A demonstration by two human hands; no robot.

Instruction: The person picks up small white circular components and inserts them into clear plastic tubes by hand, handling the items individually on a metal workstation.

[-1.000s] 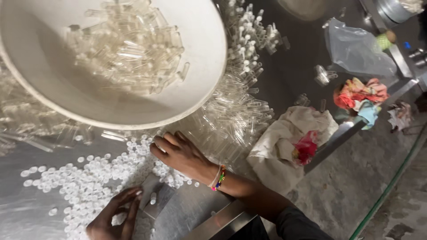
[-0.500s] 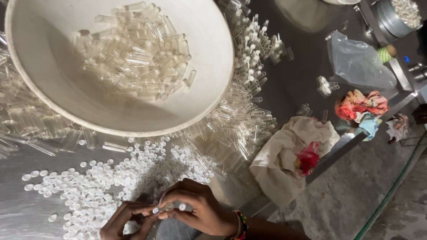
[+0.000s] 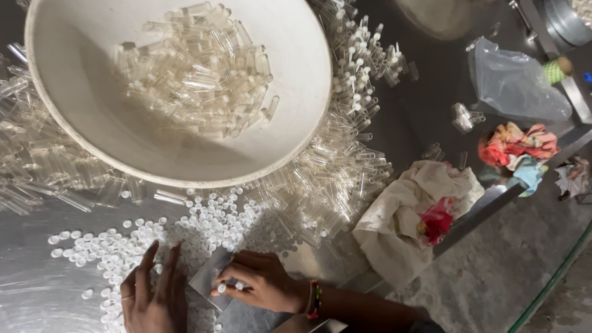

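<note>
At the near edge of the metal table [image 3: 37,296], the right hand [image 3: 262,285] pinches a small clear vial [image 3: 237,286] with a white cap [image 3: 221,288] at its end. The left hand [image 3: 151,299] lies flat, fingers spread, on scattered white caps [image 3: 185,237]. Beyond them stands a large white bowl [image 3: 296,111] of clear vials [image 3: 200,71]; a crumpled cloth [image 3: 407,213] lies to the right.

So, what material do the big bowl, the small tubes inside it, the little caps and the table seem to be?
Big bowl: probably plastic, matte off-white, opaque with a smooth wall.
Small tubes: clear plastic or glass; see-through with bright glints, which one is uncertain.
Little caps: likely white plastic, opaque and uniform.
Table: metal, apparently steel, grey with a brushed sheen and soft reflections.
</note>
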